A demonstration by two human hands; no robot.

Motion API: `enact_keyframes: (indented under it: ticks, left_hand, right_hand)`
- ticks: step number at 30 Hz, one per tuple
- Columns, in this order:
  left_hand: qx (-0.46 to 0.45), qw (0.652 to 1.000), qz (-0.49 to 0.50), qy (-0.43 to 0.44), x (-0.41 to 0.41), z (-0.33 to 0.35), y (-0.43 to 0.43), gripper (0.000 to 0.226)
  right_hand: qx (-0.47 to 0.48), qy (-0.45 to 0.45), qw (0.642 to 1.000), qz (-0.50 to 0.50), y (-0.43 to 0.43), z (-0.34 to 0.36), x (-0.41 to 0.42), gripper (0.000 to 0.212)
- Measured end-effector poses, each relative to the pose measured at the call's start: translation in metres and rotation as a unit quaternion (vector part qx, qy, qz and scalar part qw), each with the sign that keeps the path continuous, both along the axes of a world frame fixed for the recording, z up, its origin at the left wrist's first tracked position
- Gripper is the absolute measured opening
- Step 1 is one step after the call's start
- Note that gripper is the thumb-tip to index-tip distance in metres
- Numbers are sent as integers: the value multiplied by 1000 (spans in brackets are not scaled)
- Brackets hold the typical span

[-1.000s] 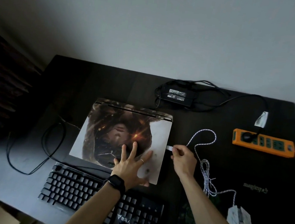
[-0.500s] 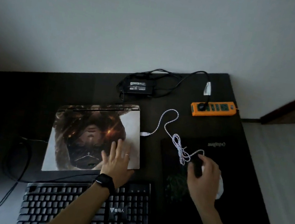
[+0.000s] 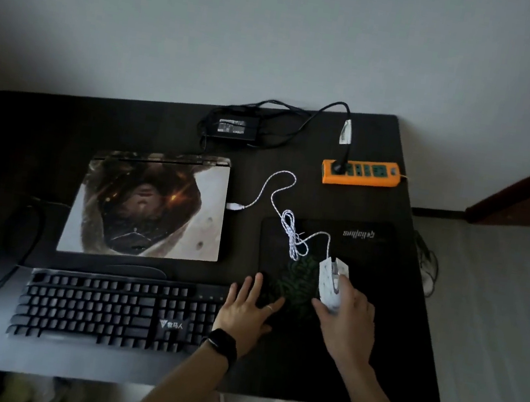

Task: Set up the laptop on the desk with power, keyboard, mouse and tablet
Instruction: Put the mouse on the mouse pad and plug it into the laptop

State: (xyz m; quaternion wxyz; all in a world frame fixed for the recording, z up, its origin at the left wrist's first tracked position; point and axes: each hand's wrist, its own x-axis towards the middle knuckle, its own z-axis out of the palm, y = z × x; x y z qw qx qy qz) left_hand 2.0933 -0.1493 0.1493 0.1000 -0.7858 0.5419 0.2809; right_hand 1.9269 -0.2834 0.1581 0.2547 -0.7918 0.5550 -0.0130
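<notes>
The closed laptop [image 3: 150,205], its lid covered with a picture skin, lies flat on the dark desk [image 3: 46,122]. A black keyboard [image 3: 112,309] sits in front of it. My right hand [image 3: 347,318] holds the white mouse [image 3: 330,280] on the dark mouse pad [image 3: 381,285]. The mouse's white braided cable [image 3: 278,196] loops back to the laptop's right side, its plug [image 3: 235,206] at the edge. My left hand [image 3: 246,310] rests flat, fingers apart, on the pad's left edge beside the keyboard. The black power adapter [image 3: 231,128] lies behind the laptop.
An orange power strip [image 3: 361,172] with one black plug in it sits at the back right. Black cables trail off the desk's left side [image 3: 24,235]. A wall stands close behind the desk; pale floor and a dark wooden edge [image 3: 527,190] are to the right.
My right hand let go of the cable plug at the laptop's side and took hold of the mouse on the pad. My left hand left the laptop lid and came down onto the pad.
</notes>
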Motion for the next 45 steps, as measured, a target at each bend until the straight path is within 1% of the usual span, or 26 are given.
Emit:
enact_keyframes:
  ticks: [3,7,11,16,17,19,21,24,27,30,33,36,39,42,43,44,45]
  left_hand:
    - [5,1000,21,-5,-9,3,-1,64]
    - [-19,997,73,15,-24,5,0,64]
    - [-17,998,66,5,-20,5,1,68]
    - [7,994,107,6,-38,6,11,79]
    - [11,993,117,10,-44,7,13,79]
    - [6,989,145,36,-53,14,19,70]
    - [-19,981,183,65,-56,23,26,60]
    - [-73,962,254,75,-52,45,45,55]
    - [-119,940,316,58,-46,64,74,55]
    - [-153,919,363,30,-40,82,104,55]
    - [-181,896,404,-13,-41,103,152,55]
    - [-201,870,446,-64,-48,124,209,52]
    - [-211,836,494,-110,-60,149,270,51]
    - [-200,796,550,-151,-79,171,324,53]
    - [-196,772,580,-169,-92,180,350,53]
    - [-190,765,590,-177,-98,185,359,53]
    - [-187,737,620,-192,-114,190,380,52]
  right_hand:
    - [-12,4,1000,12,-1,0,-3,77]
    - [-17,13,999,38,-6,-2,-9,79]
    - [-17,14,999,48,-8,-3,-9,81]
    - [12,15,998,53,-9,2,-10,83]
    - [22,13,998,55,-10,4,-11,82]
    - [42,4,997,64,-11,9,-12,80]
    - [59,-9,996,71,-9,13,-16,79]
    - [64,-11,995,77,2,24,-21,77]
    - [61,-18,991,116,25,38,-25,70]
    - [49,-55,984,164,54,58,-22,56]
    - [27,-119,963,239,94,88,-9,38]
    - [-3,-177,930,322,134,123,11,27]
    - [-21,-228,890,394,179,155,33,24]
    - [-9,-241,854,461,225,178,53,25]
    - [1,-249,829,501,248,186,62,26]
    - [10,-249,818,519,258,190,65,26]
    - [26,-249,793,556,281,196,72,26]
